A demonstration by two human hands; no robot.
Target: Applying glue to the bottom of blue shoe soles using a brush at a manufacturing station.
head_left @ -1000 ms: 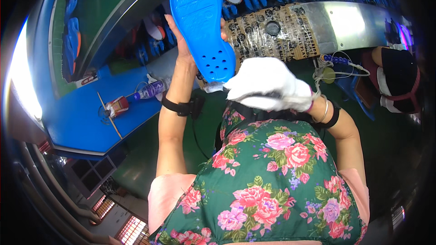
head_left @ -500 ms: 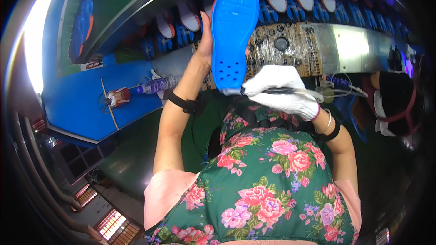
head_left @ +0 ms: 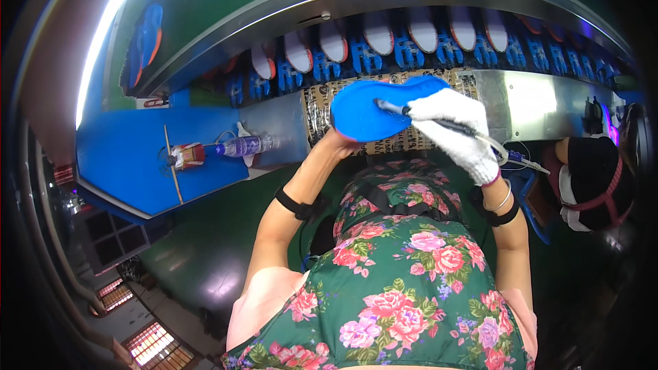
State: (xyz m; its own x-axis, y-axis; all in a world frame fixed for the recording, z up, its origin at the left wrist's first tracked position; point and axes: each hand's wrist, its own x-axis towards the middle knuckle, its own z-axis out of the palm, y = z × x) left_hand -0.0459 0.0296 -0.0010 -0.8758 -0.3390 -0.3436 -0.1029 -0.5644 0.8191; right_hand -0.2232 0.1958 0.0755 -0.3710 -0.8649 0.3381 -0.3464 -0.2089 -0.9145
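Observation:
A blue shoe sole (head_left: 360, 113) lies tilted crosswise over the bench, its broad end to the left. My bare left hand (head_left: 338, 142) grips that broad end from below; most of its fingers are hidden behind the sole. In a white knit glove, my right hand (head_left: 458, 127) is closed round a dark-handled brush (head_left: 393, 107). The bristles touch, or nearly touch, the sole's blue face. From the back of the brush a pale thin tube (head_left: 499, 145) trails off to the right.
Beyond the bench runs a rack of blue holders (head_left: 368, 57) bearing several white-faced soles (head_left: 423, 31). Taped cardboard (head_left: 319, 106) covers part of the metal bench (head_left: 528, 106). At left, a plastic bottle (head_left: 245, 145) stands beside a blue panel (head_left: 130, 151). Another person (head_left: 593, 178) is at right.
The sole has turned from upright to crosswise and come lower. The brush has moved from its near end onto its face. My view has shifted, showing more of the rack.

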